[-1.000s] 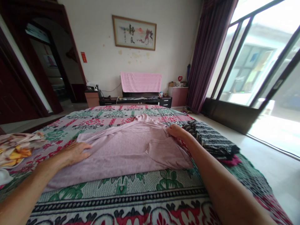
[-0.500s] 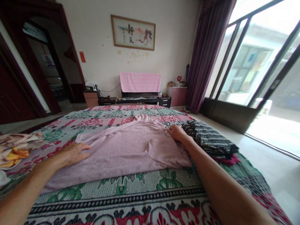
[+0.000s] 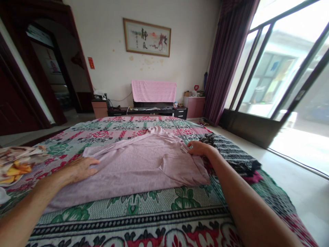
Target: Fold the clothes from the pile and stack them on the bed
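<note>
A pale pink-mauve shirt [image 3: 138, 161] lies spread sideways on the patterned bedspread, with its near side folded inward and a short sleeve laid across it. My left hand [image 3: 79, 169] rests flat on the hem end, fingers stretched out over the cloth. At the neckline on the right, where a white label shows, my right hand [image 3: 198, 148] has its fingers curled in a pinch on the collar edge. Its fingertips are partly hidden. Just beyond that hand lies a black-and-white striped knit garment [image 3: 231, 154].
Crumpled cream and yellow cloth [image 3: 19, 163] lies at the left on the bedspread [image 3: 133, 223]. A low black TV cabinet [image 3: 154, 111] stands past the bed, below a pink cloth [image 3: 154, 91]. Glass doors [image 3: 272, 68] are at the right.
My right hand has shifted slightly right along the collar, so more of the white label shows. The left hand stays in place on the shirt.
</note>
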Demonstrator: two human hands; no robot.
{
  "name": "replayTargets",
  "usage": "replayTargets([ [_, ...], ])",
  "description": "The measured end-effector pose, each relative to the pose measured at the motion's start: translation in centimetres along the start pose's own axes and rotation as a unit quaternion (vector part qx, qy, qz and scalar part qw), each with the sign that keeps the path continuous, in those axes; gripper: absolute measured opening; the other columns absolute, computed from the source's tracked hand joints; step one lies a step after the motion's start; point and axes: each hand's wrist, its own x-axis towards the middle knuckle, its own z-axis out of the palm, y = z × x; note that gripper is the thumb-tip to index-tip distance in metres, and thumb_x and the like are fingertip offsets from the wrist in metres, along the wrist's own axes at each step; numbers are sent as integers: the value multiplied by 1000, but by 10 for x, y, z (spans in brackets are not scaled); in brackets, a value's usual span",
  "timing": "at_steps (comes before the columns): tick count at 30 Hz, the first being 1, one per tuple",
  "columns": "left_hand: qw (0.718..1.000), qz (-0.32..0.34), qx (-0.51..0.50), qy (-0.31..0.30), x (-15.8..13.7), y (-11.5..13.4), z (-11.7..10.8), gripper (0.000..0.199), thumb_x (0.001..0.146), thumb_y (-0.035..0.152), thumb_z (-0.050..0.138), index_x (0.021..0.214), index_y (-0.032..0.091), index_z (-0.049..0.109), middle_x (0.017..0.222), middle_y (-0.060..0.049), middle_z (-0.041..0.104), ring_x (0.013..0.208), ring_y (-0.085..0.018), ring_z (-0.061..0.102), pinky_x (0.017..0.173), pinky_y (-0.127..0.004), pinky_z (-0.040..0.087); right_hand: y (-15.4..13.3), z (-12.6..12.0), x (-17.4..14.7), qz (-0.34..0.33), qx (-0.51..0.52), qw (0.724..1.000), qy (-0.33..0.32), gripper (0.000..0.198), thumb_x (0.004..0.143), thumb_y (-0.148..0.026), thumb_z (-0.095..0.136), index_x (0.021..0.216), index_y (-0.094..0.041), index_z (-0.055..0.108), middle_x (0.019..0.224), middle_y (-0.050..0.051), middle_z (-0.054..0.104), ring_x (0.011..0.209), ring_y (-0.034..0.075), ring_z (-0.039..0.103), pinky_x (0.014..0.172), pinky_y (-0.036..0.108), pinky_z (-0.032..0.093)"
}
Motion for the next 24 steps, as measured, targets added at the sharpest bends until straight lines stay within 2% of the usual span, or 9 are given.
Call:
replayTargets([
  [3, 1000, 10, -3, 5, -2, 3, -3, 58, 75, 38, 47, 127, 17, 61, 133, -8, 58, 123, -24, 52, 103, -32, 38, 0, 3, 2, 21, -34, 998, 51, 42, 72, -28, 67, 111, -12, 65, 103, 14, 69, 88, 22, 65, 65, 23, 46],
  [6, 1000, 12, -8, 0, -6, 7, -8, 59, 72, 38, 48, 126, 18, 62, 132, -7, 60, 121, -24, 54, 101, -31, 40, -1, 4, 0, 53, -37, 998, 5, 34, 75, -26, 63, 105, -13, 68, 85, 13, 72, 77, 22, 67, 63, 26, 46],
  [8, 999, 18, -30, -1, -9, 6, -12, 57, 71, 39, 48, 123, 20, 64, 126, -5, 64, 115, -24, 57, 96, -29, 43, -3, 2, -2, 61, -46, 997, -3, 32, 74, -21, 61, 104, -14, 70, 82, 11, 72, 75, 22, 68, 63, 26, 46],
  [10, 997, 3, -71, 19, -11, 3, -17, 54, 72, 40, 47, 119, 22, 67, 116, -2, 69, 106, -21, 62, 89, -26, 45, -6, 0, -2, 39, -68, 996, 52, 32, 74, -17, 58, 104, -16, 70, 92, 12, 72, 87, 23, 67, 70, 26, 46],
  [13, 989, -72, -93, 88, -12, -6, -24, 49, 76, 42, 45, 114, 23, 69, 105, -1, 73, 96, -20, 65, 80, -23, 46, -14, 0, 3, -26, -87, 986, 137, 32, 81, -18, 48, 104, -17, 71, 102, 12, 71, 98, 23, 64, 78, 27, 44],
  [15, 983, -112, -76, 121, -10, -11, -27, 46, 78, 42, 45, 112, 23, 70, 103, -2, 73, 95, -21, 65, 78, -24, 45, -22, 1, 8, -63, -90, 984, 138, 32, 83, -18, 45, 101, -17, 72, 100, 11, 71, 96, 24, 65, 79, 28, 44],
  [18, 982, -119, -57, 132, -3, -12, -25, 46, 80, 41, 44, 116, 23, 67, 105, -5, 73, 96, -21, 65, 78, -24, 45, -37, 4, 18, -95, -95, 985, 109, 31, 81, -14, 45, 97, -16, 72, 99, 11, 71, 95, 23, 64, 79, 27, 43],
  [21, 985, -115, -28, 129, 7, -6, -22, 49, 79, 42, 46, 121, 22, 64, 111, -9, 70, 102, -25, 63, 81, -29, 46, -54, 4, 30, -95, -100, 983, 122, 34, 80, -11, 47, 104, -14, 70, 108, 13, 67, 102, 23, 61, 83, 27, 43],
  [24, 987, -126, -1, 96, 14, 3, -24, 44, 76, 37, 50, 114, 25, 67, 112, -11, 69, 101, -28, 63, 80, -34, 48, -69, 6, 45, -102, -87, 983, 128, 38, 77, -7, 50, 111, -15, 67, 119, 13, 62, 110, 23, 57, 88, 26, 42],
])
